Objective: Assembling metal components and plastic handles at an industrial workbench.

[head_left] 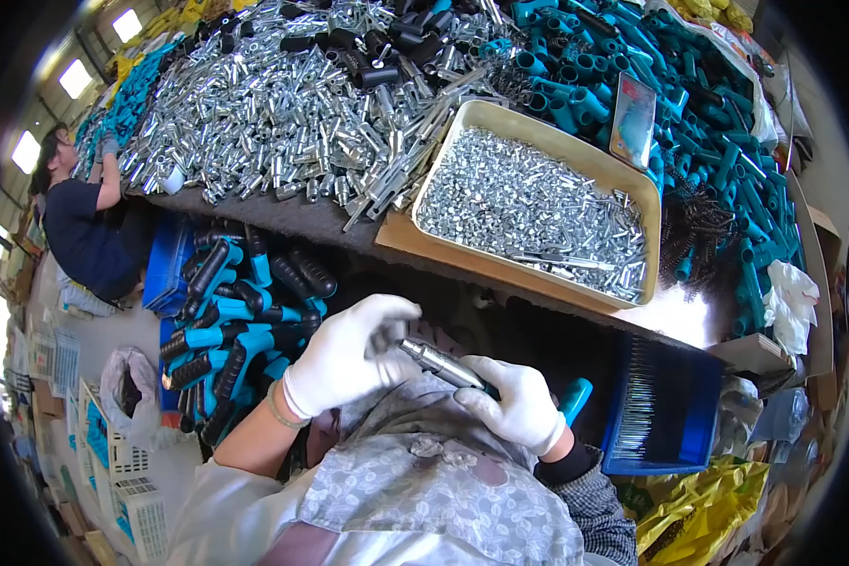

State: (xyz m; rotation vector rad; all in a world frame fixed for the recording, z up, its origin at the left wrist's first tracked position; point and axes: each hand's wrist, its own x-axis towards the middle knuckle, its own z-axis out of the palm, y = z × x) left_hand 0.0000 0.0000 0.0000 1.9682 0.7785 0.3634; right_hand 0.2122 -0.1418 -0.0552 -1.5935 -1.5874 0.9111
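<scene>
R hand (pixel 519 401) grip pinching the metal-nosed tool (pixel 443 366), thumb along its near side, prob b/c a hold at the rear leaves the nose free. Tool's in front of the apron, just off the counter (pixel 292 219) near edge, nose angled up-left. L hand (pixel 354 349) grip: fingers curled by the nose tip but blurred, can't tell if pinching or just cupped. Teal piece (pixel 575 401) shows past R hand; can't tell if joined to tool. Both hands in white gloves, prob b/c bare metal is slick/sharp. Cream tray (pixel 558 144) sits at the counter's near edge, R of ctr, on cardboard (pixel 396 234), prob for short reach; its walls keep the small metal pins (pixel 509 193) from scattering. Bigger metal parts (pixel 274 113) heaped L of it, teal housings (pixel 585 66) toward far R corner, dark springs (pixel 698 222) btwn housings + tray: sorted by type, prob for quick picking. Phone (pixel 635 123) rests at tray's far R corner, likely for viewing. Teal/black handles (pixel 222 311) piled below near edge, L side; blue bin (pixel 707 415) w/ thin rods (pixel 637 401) below near edge, R side.
</scene>
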